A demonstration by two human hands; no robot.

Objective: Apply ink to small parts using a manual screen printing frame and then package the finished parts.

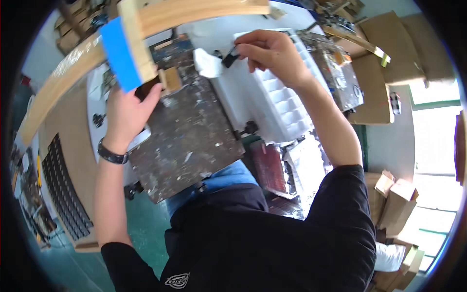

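My right hand (275, 56) pinches a small black rectangular piece (230, 57) between thumb and fingers, above a white tray of compartments. Beside that piece lies a crumpled white paper or cloth (208, 63). At the far left of the worn dark board (187, 131), my left hand (127, 113) is curled at a dark brown thing (146, 88), its thumb against it. A wooden post with a blue band (120, 53) covers most of its fingers, so the thing's kind is unclear. A small tan wooden block (172, 79) is close to the left thumb.
A curved wooden beam (194, 10) crosses overhead in front of me. The white compartment tray (287, 104) stands to the right, with a cluttered metal surface (335, 73) beyond. Cardboard boxes (399, 48) are stacked at the right; a black slotted strip (65, 190) lies at the left.
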